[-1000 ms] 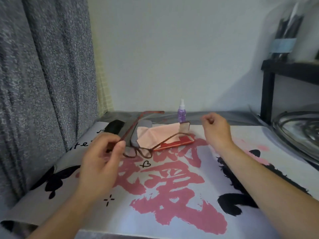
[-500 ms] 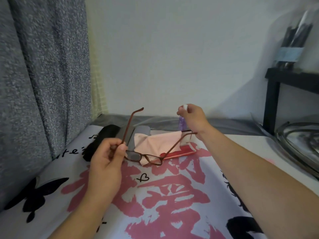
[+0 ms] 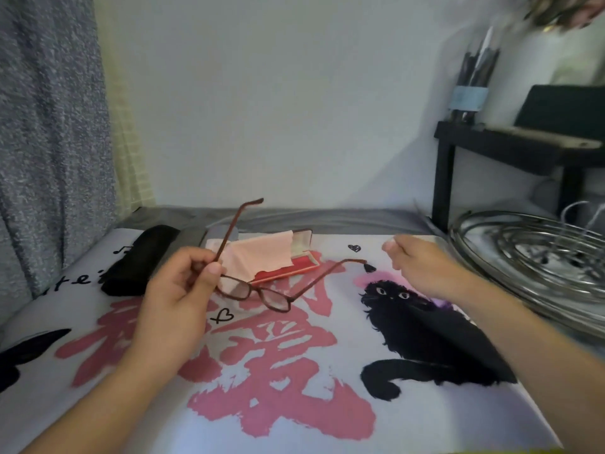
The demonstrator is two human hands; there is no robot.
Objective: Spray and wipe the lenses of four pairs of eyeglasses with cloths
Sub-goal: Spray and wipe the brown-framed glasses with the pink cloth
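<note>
My left hand pinches a pair of brown-framed eyeglasses by the left temple near the hinge. It holds them above the printed mat, temples unfolded. My right hand is curled around a small item to the right of the glasses. Only a whitish tip shows past the fingers, which looks like the cap of the purple spray bottle. A pink cloth lies over an open red glasses case behind the glasses.
A black soft case lies at the back left, a grey case beside it. A round metal rack fills the right side under a black shelf. A grey curtain hangs at the left.
My right hand took the spray bottle from behind the red case and drew it to the right and nearer. My left hand kept hold of the glasses.
</note>
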